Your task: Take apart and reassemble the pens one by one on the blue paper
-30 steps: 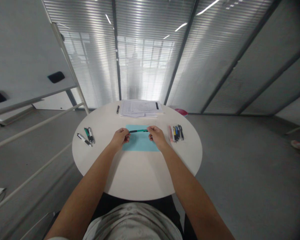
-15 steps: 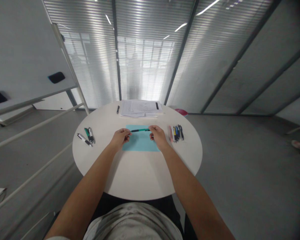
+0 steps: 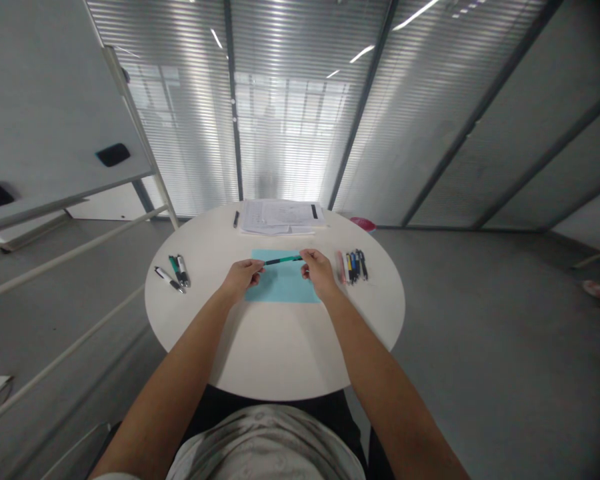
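Table (image 3: 280,347) had three pens (image 3: 176,270) left, a bunch more pens (image 3: 353,268) right, papers (image 3: 280,215) far side. Arms (image 3: 180,367) stretched out, left hand (image 3: 241,275) and right hand (image 3: 319,271) each pinching one end of a green pen (image 3: 284,259) over a blue sheet (image 3: 283,287).

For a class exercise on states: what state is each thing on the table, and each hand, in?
Held pen, gripped near both ends
Left hand, pinching one end
Right hand, pinching the other
Blue sheet, flat, partly hidden
Papers, loosely stacked
Left pens, lying loosely grouped
Right pens, lying side by side
Lone pen, lying beside papers
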`<state>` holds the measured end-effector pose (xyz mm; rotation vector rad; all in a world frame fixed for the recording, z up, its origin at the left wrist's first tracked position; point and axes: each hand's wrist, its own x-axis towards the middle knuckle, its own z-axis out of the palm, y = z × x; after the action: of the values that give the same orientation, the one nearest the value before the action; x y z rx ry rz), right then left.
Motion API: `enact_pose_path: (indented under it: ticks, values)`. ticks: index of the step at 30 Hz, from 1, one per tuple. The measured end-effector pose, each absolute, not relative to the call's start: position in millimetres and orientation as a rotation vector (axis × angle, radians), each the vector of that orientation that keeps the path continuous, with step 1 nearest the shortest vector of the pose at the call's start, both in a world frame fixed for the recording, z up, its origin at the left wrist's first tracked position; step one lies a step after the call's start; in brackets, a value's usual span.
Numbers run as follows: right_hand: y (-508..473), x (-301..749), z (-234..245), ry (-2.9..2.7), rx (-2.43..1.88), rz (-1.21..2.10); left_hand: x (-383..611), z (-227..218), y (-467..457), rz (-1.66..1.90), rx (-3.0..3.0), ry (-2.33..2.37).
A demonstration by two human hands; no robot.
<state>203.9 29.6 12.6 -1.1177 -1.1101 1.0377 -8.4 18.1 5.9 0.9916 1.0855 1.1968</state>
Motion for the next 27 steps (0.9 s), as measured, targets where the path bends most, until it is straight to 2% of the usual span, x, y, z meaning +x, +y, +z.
enact_pose_path:
  ticks: [27]
  values:
    - [37.0, 217.7, 16.4, -0.87, -1.108, 0.921, -14.9, 8.2, 18.7, 1.252, 1.047, 1.192]
